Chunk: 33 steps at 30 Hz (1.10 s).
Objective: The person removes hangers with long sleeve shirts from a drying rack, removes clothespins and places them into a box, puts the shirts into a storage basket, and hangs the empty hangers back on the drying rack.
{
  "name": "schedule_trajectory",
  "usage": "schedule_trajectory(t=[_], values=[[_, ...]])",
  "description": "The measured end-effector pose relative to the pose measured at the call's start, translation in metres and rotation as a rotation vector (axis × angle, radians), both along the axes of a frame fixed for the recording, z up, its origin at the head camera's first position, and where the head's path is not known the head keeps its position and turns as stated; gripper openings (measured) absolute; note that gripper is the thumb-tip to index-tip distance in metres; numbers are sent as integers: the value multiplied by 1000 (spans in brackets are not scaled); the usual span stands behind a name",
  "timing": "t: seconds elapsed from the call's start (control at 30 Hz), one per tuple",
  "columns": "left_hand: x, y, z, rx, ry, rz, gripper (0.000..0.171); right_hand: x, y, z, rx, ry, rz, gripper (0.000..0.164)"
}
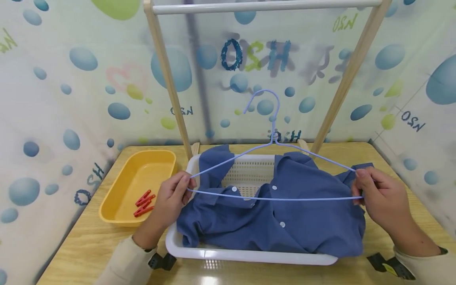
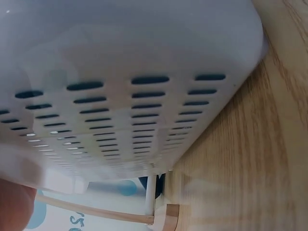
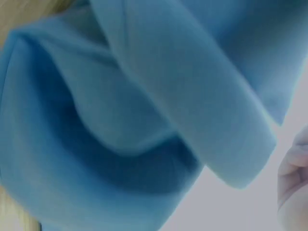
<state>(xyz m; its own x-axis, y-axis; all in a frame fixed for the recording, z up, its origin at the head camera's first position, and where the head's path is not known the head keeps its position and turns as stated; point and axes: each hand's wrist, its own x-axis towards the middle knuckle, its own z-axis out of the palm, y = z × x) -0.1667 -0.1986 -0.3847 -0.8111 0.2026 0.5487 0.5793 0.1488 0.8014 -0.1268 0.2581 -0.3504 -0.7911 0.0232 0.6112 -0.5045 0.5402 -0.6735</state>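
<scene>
A light blue wire clothes hanger [image 1: 263, 198] is held up over the basket, its hook pointing upward. My left hand [image 1: 174, 194] pinches its left corner, and my right hand [image 1: 381, 194] pinches the right corner. Below the hanger a dark blue buttoned shirt [image 1: 313, 221] lies crumpled across the white plastic basket [image 1: 249, 255], draping over its right side. The left wrist view has the basket's slotted wall [image 2: 120, 57] filling most of it, with a bit of finger at the lower left. Folds of the shirt [image 3: 130, 106] fill the right wrist view.
On the wooden table [image 1: 89, 245], a yellow tray [image 1: 164, 166] stands left of the basket with several red clothespins [image 1: 144, 204] inside. Behind the basket rises a wooden rack with a white crossbar [image 1: 267, 6]. A bubble-patterned curtain [image 1: 213, 99] hangs at the back.
</scene>
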Motion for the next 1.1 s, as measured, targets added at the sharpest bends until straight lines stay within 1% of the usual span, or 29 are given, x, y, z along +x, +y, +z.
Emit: schedule_trajectory(t=[0.13,0.3,0.37,0.47,0.6,0.8,0.93,1.1], values=[[-1,1,0,-50,-43,33,24,-2,13,2,-29,63,-2,34],[-1,1,-1,-101,-76,63,20,-2,25,11,-64,102,-97,31],[-1,1,-2,-115,-94,83,20,-3,28,16,-85,122,-160,33],[-2,1,-3,-123,-119,117,21,-6,30,22,-120,182,-224,39],[-2,1,-4,-126,-133,141,22,-13,32,29,-155,222,-292,44],[-1,0,-4,-136,-134,151,23,-26,32,40,-172,232,-393,45],[0,-1,-3,-136,-140,154,23,-35,33,50,-174,273,-395,44],[-1,0,-2,-141,-141,156,22,-45,38,62,-142,320,-391,40]])
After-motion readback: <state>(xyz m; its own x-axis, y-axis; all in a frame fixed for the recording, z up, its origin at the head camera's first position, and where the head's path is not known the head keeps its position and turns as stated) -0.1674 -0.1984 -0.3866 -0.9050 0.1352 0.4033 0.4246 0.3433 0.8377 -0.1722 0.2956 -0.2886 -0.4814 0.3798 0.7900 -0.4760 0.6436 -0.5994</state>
